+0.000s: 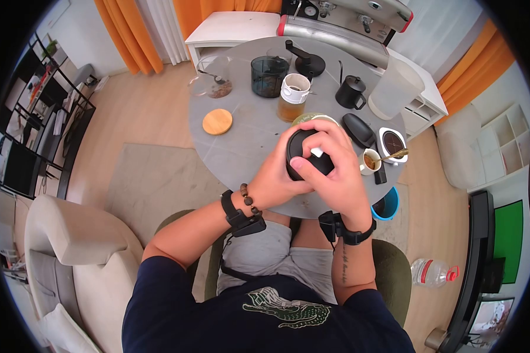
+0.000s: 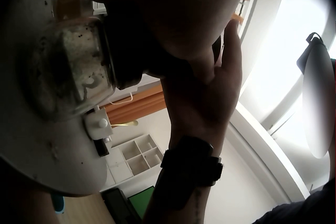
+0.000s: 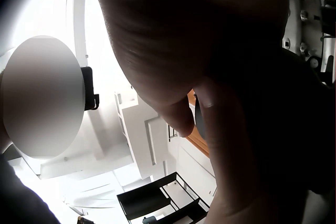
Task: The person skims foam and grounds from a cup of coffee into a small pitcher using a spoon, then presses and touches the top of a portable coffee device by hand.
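Note:
Both hands are over the near part of the round table, on a black round-topped lid point(image 1: 297, 154) with a small white piece on top. My left hand point(image 1: 278, 176) grips its side. Curled over the top, my right hand point(image 1: 346, 176) has its thumb lying across the lid. A clear glass jar point(image 2: 89, 64) with pale green contents shows just below the black part in the left wrist view; in the head view the hands hide most of it. Behind them stand a white cup point(image 1: 295, 87) on a glass of amber liquid point(image 1: 291, 110).
The grey table point(image 1: 247, 156) also holds a wooden lid point(image 1: 217, 122), a dark canister point(image 1: 268, 79), a black crank-handled lid point(image 1: 310, 65), a black kettle point(image 1: 351, 93), a scale point(image 1: 393, 144) and a cup with a golden spoon point(image 1: 368, 163). A blue bin point(image 1: 393, 206) stands below the right edge.

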The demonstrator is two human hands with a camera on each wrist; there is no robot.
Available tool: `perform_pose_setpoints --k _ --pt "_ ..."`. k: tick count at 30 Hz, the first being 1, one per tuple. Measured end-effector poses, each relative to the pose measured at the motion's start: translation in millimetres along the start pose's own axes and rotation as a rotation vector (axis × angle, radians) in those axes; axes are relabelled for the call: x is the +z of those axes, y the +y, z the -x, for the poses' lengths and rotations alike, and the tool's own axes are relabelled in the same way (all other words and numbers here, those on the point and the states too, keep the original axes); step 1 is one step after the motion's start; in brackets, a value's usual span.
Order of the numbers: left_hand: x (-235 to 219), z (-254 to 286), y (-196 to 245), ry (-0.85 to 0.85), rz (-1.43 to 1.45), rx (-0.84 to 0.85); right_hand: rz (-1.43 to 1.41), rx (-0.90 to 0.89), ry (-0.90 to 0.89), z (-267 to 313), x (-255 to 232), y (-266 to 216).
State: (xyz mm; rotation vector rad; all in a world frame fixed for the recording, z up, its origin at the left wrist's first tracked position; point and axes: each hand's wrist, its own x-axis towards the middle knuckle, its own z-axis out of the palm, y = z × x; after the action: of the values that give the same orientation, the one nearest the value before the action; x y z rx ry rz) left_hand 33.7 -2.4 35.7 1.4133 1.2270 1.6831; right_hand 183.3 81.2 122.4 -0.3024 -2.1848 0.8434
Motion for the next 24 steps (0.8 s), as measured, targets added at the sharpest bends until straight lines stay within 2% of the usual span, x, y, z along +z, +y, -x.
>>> perform_pose_setpoints --k 5,7,12,15,24 --pt "-2.1 0.6 1.1 0.002 0.022 -0.015 -0.130 0.017 -0.029 6.0 0.6 13.8" --pt "-3.4 0.5 3.2 0.012 -0.088 0.057 -0.394 0.137 0.125 11.0 7.7 13.2" --pt "-3.4 0.7 0.8 0.024 -0.107 0.090 -0.379 0.088 0.126 20.6 10.8 25.6" --pt "-3.9 0.2 1.8 -0.015 -0.059 0.066 -0.596 0.114 0.195 20.2 13.8 21.0" --pt "-0.3 1.2 -2.0 0.011 -0.032 0.073 -0.444 0.116 0.045 9.5 -8.6 35.1"
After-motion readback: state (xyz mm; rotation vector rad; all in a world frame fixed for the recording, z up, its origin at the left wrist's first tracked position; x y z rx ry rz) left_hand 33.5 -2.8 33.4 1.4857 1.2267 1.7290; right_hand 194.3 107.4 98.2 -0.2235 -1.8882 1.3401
